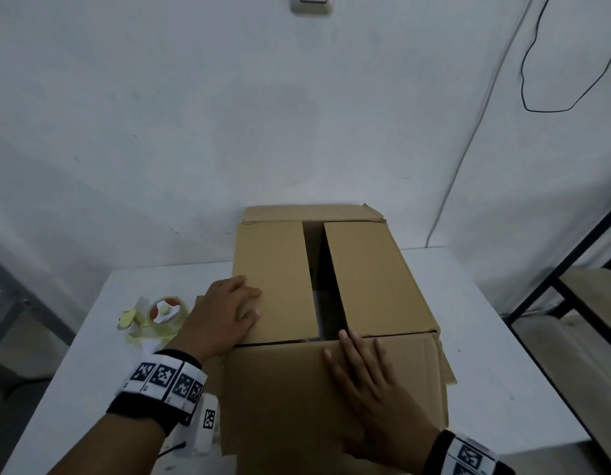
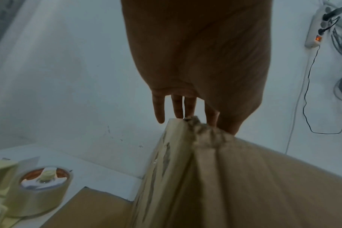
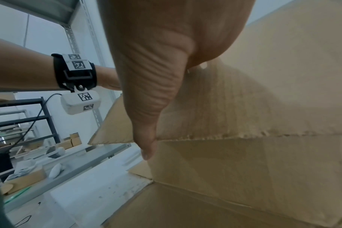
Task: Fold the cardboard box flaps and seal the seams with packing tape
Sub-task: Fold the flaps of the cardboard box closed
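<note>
We keep the left hand (image 1: 225, 317) flat on the left flap (image 1: 276, 279), and the right hand (image 1: 369, 382), fingers spread, raises the near flap (image 1: 297, 389) squarely over both.

The cardboard box (image 1: 331, 303) stands mid-frame on the table (image 1: 485, 337), its back against the wall (image 1: 194, 114). The tape dispenser (image 1: 160, 317) lies on the table just left of the box. The left hand (image 1: 225, 313) rests on the left flap (image 1: 276, 279), the right hand (image 1: 372, 389) on the near flap (image 1: 280, 389) at lower centre.
</note>
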